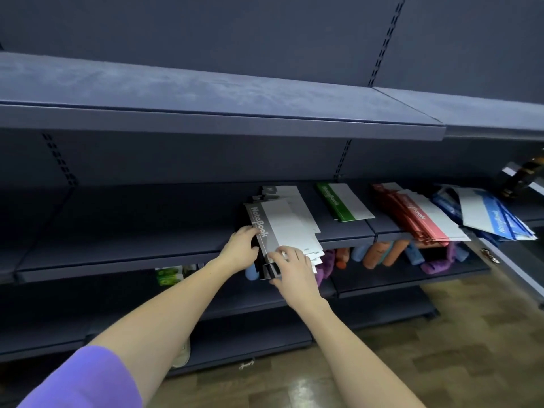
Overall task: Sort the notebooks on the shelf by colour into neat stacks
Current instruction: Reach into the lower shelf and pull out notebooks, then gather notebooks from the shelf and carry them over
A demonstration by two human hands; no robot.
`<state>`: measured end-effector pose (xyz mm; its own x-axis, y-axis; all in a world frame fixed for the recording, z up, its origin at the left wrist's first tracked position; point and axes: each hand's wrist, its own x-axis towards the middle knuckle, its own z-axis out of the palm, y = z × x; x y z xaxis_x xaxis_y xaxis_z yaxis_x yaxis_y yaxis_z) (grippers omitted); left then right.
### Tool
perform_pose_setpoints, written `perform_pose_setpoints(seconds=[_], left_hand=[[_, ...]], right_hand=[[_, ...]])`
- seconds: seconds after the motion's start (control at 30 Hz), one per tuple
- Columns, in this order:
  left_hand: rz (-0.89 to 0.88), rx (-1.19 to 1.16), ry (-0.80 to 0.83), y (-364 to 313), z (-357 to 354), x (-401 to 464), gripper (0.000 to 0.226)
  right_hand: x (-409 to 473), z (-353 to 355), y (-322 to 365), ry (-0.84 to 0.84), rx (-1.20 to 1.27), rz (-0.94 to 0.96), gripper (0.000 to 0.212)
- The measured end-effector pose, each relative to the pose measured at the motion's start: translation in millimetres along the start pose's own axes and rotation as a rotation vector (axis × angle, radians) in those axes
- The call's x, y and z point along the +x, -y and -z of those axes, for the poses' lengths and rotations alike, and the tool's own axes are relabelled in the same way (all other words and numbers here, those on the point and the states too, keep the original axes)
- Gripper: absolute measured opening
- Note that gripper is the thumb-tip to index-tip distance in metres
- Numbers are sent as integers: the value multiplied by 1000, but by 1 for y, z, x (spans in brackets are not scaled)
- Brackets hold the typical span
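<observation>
Grey stack's (282, 225) lower notebooks hidden

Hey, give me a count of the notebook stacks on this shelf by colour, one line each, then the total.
Grey stack, both hands on it: 1
Green stack: 1
Red stack: 1
Blue stack: 1
Total: 4 stacks on the shelf. Single notebooks within each stack overlap too much to count.

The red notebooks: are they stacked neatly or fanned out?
Fanned out. The red notebooks lie slid over one another, their front ends overhanging the shelf edge.
</observation>
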<state>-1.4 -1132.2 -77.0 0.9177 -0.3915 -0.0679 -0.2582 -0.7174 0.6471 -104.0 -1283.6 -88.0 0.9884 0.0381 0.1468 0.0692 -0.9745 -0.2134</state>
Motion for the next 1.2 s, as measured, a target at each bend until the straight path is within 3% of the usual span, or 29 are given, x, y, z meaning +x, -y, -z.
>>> perform_pose_setpoints(seconds=[0.2, 0.33, 0.47, 0.67, 0.93, 1.2], left_hand=[[42, 2, -15, 8, 24, -13, 44], [95, 14, -62, 23, 46, -27, 44], [170, 21, -134, 51, 72, -55, 43], [289, 102, -215, 132, 135, -122, 45], [415, 244, -273, 269, 242, -243, 40], [534, 387, -320, 380, 327, -349, 51]], right_hand=[[28, 5, -1, 16, -39, 44, 53], [48, 7, 18, 101, -108, 127, 72], [62, -5, 65, 63, -51, 259, 55], [74, -26, 173, 141, 45, 385, 53], [69, -64, 368, 212, 159, 446, 54], [55, -99, 544, 230, 252, 528, 53]])
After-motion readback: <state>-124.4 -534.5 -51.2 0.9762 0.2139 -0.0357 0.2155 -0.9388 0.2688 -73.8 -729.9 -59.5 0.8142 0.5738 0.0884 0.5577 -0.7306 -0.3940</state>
